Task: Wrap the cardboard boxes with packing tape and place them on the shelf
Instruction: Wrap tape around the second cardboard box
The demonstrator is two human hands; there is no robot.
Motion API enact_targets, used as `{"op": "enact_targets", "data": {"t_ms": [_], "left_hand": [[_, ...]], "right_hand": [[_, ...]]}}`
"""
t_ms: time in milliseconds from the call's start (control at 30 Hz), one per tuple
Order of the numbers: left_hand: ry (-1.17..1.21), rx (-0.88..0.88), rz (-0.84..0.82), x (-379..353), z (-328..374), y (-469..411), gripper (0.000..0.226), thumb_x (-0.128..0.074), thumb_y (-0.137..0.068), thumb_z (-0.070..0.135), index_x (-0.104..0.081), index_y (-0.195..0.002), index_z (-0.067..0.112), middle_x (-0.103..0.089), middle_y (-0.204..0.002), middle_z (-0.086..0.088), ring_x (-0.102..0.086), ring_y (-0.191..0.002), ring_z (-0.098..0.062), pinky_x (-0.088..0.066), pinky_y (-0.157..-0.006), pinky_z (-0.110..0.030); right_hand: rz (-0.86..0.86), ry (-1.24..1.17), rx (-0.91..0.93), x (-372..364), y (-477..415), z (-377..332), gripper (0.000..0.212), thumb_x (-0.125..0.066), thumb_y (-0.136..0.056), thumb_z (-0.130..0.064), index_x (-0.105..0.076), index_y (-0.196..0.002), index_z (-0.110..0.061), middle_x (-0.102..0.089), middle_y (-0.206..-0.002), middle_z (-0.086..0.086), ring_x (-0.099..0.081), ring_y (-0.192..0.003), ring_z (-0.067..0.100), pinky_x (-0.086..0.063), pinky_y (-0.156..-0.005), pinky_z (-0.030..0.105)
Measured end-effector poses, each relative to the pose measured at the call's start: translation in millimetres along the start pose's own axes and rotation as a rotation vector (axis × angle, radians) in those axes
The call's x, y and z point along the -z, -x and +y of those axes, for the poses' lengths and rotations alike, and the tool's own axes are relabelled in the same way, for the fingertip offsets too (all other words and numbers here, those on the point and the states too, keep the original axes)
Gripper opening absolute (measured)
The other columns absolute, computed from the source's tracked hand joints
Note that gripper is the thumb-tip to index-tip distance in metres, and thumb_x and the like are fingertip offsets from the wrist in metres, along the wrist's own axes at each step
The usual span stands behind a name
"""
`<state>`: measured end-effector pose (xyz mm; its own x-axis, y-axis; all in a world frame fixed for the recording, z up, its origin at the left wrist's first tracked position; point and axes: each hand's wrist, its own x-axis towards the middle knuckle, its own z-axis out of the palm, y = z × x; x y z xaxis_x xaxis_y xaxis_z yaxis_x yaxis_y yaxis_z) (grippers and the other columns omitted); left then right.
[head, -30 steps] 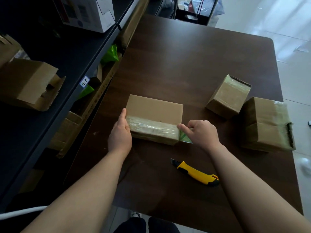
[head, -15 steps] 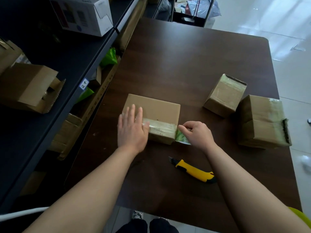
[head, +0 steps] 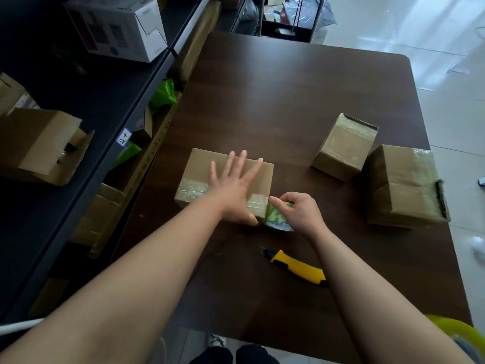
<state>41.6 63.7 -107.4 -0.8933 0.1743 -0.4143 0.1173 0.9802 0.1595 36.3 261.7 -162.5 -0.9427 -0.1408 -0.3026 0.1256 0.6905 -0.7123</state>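
Left hand slid right, fingers splayed flat on box; right hand pinches tape roll.

Dark wood table. Yellow-and-black utility knife flat near table's near edge, right of centre, black tip pointing left.

Green plastic bag just past table's left edge; second green bag nearer along same edge.

White printed carton on shelf, far end. Small handwritten label on shelf's front edge.

Black rack holding plastic bags beyond table's far edge. Pale tiled floor past right edge.
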Motion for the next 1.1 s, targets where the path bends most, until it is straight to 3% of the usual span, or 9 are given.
{"op": "enact_targets", "data": {"t_ms": [100,233,333,467,633,733,800,900,1100], "left_hand": [[-0.193,-0.045,-0.099,13.6,6.2,-20.3,0.149,-0.084,-0.051,0.061,0.029,-0.144,0.037,0.032,-0.156,-0.004,0.03,-0.142,-0.03,0.008,-0.111,-0.066],[-0.253,-0.065,-0.088,18.9,7.6,-26.1,0.147,-0.085,-0.052,0.054,0.028,-0.145,0.037,0.01,-0.16,-0.005,0.008,-0.146,-0.033,-0.007,-0.112,-0.067],[-0.089,-0.055,-0.045,29.8,-1.6,-17.1,0.146,-0.086,-0.05,0.051,0.029,-0.14,0.046,0.005,-0.159,-0.002,0.003,-0.145,-0.033,-0.008,-0.113,-0.066],[0.251,-0.093,0.121,49.4,-15.7,-1.3,0.139,-0.084,-0.047,0.049,0.021,-0.138,0.056,-0.004,-0.154,0.005,-0.005,-0.142,-0.03,-0.02,-0.112,-0.06],[0.588,-0.118,0.296,50.7,-22.5,15.7,0.134,-0.088,-0.05,0.041,0.008,-0.142,0.057,-0.01,-0.153,0.008,-0.014,-0.141,-0.026,-0.026,-0.109,-0.053],[0.675,-0.119,0.332,39.2,-40.7,28.3,0.132,-0.087,-0.049,0.047,0.005,-0.144,0.055,-0.009,-0.151,0.014,-0.014,-0.141,-0.025,-0.025,-0.112,-0.054],[0.675,-0.118,0.32,31.8,-56.0,37.6,0.135,-0.087,-0.047,0.051,0.007,-0.144,0.055,-0.004,-0.151,0.018,-0.011,-0.143,-0.025,-0.023,-0.112,-0.054],[0.671,-0.11,0.318,23.8,-64.9,48.5,0.139,-0.087,-0.046,0.053,0.012,-0.144,0.055,0.003,-0.153,0.016,-0.007,-0.144,-0.025,-0.022,-0.113,-0.056],[0.69,-0.143,0.371,7.8,-77.2,59.4,0.141,-0.086,-0.046,0.057,0.014,-0.144,0.053,0.006,-0.153,0.018,-0.004,-0.145,-0.019,-0.021,-0.114,-0.05]], "right_hand": [[-0.02,-0.017,-0.02,3.1,-4.1,4.1,0.033,-0.066,-0.082,-0.059,-0.066,-0.065,-0.031,-0.065,-0.066,-0.012,-0.062,-0.069,0.005,-0.046,-0.059,0.027],[-0.024,-0.055,-0.075,7.1,-5.2,4.2,0.045,-0.069,-0.078,-0.061,-0.065,-0.06,-0.02,-0.061,-0.056,-0.009,-0.058,-0.058,0.006,-0.04,-0.054,0.024],[-0.007,-0.172,-0.056,29.9,-1.2,-8.9,0.051,-0.075,-0.072,-0.059,-0.059,-0.054,-0.015,-0.052,-0.047,-0.01,-0.047,-0.047,0.005,-0.036,-0.048,0.023],[0.024,-0.474,0.065,88.0,3.8,-44.9,0.048,-0.076,-0.062,-0.054,-0.06,-0.059,-0.01,-0.053,-0.049,-0.009,-0.049,-0.045,0.003,-0.037,-0.044,0.016],[-0.047,-0.383,0.183,130.2,-2.2,-84.0,0.055,-0.079,-0.077,-0.041,-0.062,-0.077,0.011,-0.057,-0.066,0.01,-0.051,-0.063,0.019,-0.039,-0.058,0.03],[-0.033,-0.301,0.144,137.1,-4.1,-86.9,0.034,-0.081,-0.076,-0.035,-0.065,-0.06,-0.009,-0.058,-0.053,-0.008,-0.052,-0.052,0.003,-0.04,-0.05,0.016],[-0.041,-0.222,0.137,135.2,-6.7,-86.9,0.031,-0.083,-0.074,-0.034,-0.065,-0.054,-0.018,-0.059,-0.049,-0.012,-0.051,-0.046,-0.002,-0.04,-0.047,0.011],[-0.074,-0.163,0.105,119.9,-10.0,-87.6,0.028,-0.083,-0.073,-0.037,-0.068,-0.064,-0.015,-0.066,-0.058,-0.004,-0.058,-0.051,0.003,-0.046,-0.05,0.016],[-0.147,-0.212,0.027,81.6,-10.9,-83.3,0.027,-0.082,-0.074,-0.036,-0.067,-0.068,-0.015,-0.069,-0.058,-0.007,-0.065,-0.053,0.001,-0.047,-0.047,0.013]]}}
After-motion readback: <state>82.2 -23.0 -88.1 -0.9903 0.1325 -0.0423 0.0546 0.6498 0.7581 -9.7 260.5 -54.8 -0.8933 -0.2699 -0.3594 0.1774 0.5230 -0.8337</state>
